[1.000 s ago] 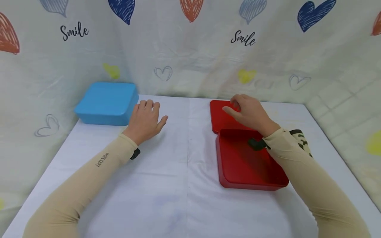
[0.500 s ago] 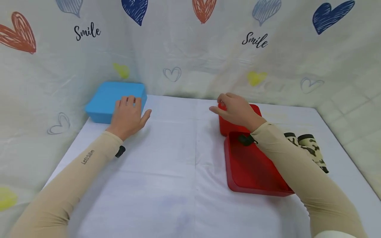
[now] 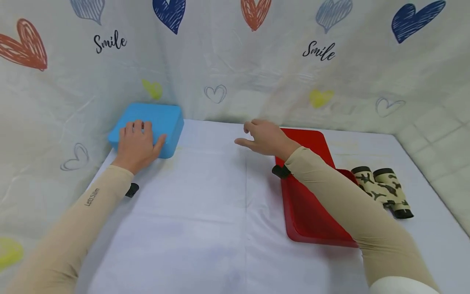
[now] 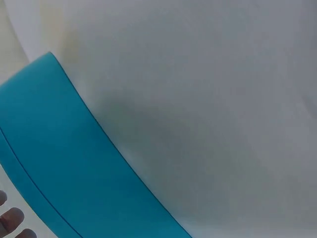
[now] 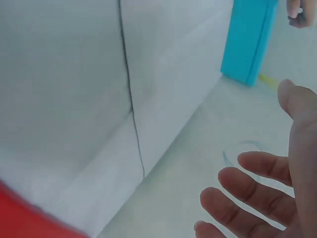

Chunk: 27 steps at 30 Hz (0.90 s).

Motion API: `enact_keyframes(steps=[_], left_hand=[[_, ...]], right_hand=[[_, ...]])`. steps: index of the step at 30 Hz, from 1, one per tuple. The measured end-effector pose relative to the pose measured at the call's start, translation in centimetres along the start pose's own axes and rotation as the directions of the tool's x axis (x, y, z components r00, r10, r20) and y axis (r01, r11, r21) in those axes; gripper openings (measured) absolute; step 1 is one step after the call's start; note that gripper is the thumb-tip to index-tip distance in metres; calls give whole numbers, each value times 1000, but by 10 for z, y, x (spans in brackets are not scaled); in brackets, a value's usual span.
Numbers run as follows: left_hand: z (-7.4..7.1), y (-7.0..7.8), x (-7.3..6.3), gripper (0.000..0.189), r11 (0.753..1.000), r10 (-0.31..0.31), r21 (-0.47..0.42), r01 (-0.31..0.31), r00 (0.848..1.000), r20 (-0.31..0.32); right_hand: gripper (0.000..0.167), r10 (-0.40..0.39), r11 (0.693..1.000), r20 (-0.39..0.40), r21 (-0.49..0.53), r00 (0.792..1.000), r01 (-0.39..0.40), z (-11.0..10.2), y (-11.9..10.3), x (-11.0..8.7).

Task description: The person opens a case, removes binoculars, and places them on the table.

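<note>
My left hand [image 3: 135, 145] reaches over the front part of a closed blue box [image 3: 163, 122] at the back left, its fingers extended and thumb spread. In the left wrist view the fingertips [image 4: 11, 220] show above the box's lid side. My right hand [image 3: 267, 139] hangs above the white cloth at the left side of a flat red lid [image 3: 310, 141]. Its fingers are loosely bent and hold nothing, as the right wrist view shows. Below that forearm lies an open red box [image 3: 312, 216], partly hidden by the sleeve.
Camouflage binoculars [image 3: 383, 190] lie right of the red box. A white cloth [image 3: 205, 196] covers the table. Behind it hangs a white curtain [image 3: 238, 73] printed with hearts. The blue box stands close to the curtain.
My left hand has moved left, from beside the blue box to over its front. The right hand has shifted left, off the red lid. The head view has turned slightly, showing more of the binoculars.
</note>
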State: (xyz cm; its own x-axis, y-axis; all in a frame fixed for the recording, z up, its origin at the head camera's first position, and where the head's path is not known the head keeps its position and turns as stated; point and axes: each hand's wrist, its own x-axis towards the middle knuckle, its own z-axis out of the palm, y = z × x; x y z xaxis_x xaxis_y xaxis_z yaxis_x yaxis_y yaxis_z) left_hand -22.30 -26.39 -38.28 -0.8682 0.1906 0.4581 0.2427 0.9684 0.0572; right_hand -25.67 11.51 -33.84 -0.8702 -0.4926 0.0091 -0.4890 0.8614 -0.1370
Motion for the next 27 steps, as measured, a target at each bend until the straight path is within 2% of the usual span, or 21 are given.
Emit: enact_keyframes(steps=[5, 11, 19, 27], left_hand=[[2, -13, -3, 59, 999, -33, -4, 33, 999, -7], [7, -23, -7, 59, 999, -45, 24, 46, 999, -29], [9, -40, -9, 62, 991, -132, 31, 130, 989, 66], [9, -58, -6, 70, 986, -165, 41, 161, 982, 95]], right_hand=[[50, -22, 1000, 11, 9, 1000, 22, 11, -14, 17], [52, -47, 998, 13, 52, 999, 47, 19, -29, 30], [57, -55, 994, 22, 91, 998, 53, 30, -42, 51], [60, -49, 987, 31, 153, 998, 44, 42, -56, 74]])
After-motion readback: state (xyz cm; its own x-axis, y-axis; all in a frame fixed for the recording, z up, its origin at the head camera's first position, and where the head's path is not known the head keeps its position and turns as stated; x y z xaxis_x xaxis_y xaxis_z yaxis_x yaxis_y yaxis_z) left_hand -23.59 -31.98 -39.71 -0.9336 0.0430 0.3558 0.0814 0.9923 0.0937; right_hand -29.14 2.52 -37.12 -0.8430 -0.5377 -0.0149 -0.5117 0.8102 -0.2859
